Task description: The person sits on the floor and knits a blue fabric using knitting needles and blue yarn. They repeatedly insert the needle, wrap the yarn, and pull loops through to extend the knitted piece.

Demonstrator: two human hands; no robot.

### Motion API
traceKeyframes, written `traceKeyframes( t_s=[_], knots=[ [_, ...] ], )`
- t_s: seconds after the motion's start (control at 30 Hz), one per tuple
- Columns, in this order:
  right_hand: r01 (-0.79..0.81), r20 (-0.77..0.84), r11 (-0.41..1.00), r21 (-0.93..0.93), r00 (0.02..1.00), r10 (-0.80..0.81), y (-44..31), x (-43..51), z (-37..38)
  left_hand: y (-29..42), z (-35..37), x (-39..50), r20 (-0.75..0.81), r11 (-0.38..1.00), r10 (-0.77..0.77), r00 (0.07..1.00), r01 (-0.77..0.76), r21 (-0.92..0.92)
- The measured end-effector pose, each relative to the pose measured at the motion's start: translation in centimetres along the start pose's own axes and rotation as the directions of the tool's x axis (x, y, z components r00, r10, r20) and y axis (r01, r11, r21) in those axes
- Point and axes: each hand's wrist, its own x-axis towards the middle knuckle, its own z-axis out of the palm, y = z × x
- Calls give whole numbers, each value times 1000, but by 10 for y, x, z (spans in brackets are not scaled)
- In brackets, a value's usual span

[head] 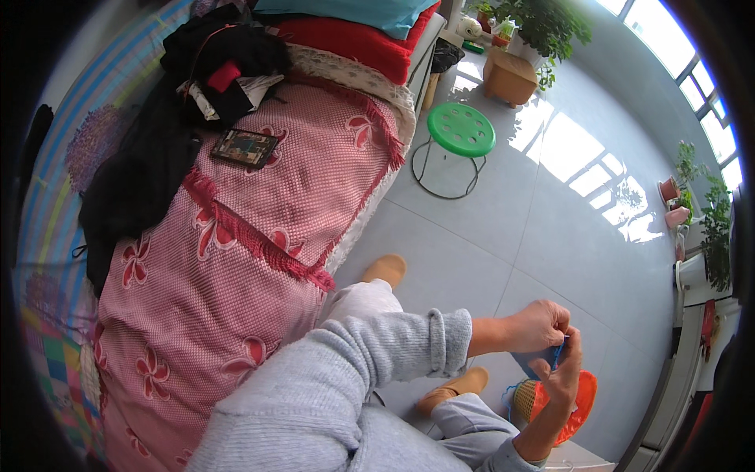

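Note:
My left hand (pixel 540 327) is pinched closed at the upper end of a piece of blue yarn work (pixel 557 353). Opposite it, my right hand (pixel 560 369) curves around the same work, thumb and forefinger apart with the blue strand between them. A thin pale tip, perhaps of a needle or hook, shows between the two hands; most of it is hidden by fingers. Beneath them, a loose strand of blue yarn (pixel 508 396) hangs beside a yellow-brown woven basket (pixel 524 401). An orange-red plastic bag or lining (pixel 581 392) spreads from it, partly behind my right forearm.
A sofa or bed with a pink flower-patterned cover (pixel 283 194) lies at my left, holding a smartphone (pixel 243 147) and black clothing (pixel 141 194). A green round stool (pixel 461 130) stands on the tiled floor (pixel 448 236). Potted plants (pixel 542 23) and a brown footstool (pixel 510 76) are farther off.

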Motion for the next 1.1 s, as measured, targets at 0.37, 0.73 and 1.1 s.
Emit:
traceKeyframes(
  t_s=[0.37, 0.73, 1.1],
  knots=[
    [251, -247, 888, -386, 899, -362, 16, 3, 3, 3, -3, 3, -41, 999, 1, 999, -2, -36],
    [147, -377, 855, -497, 851, -366, -3, -5, 21, 7, -10, 7, -323, 997, 72, 943, -76, 1],
    [163, -378, 927, -338, 878, -292, -8, -8, 13, 13, -16, 6, -359, 996, 85, 930, -82, 23]
  ],
)
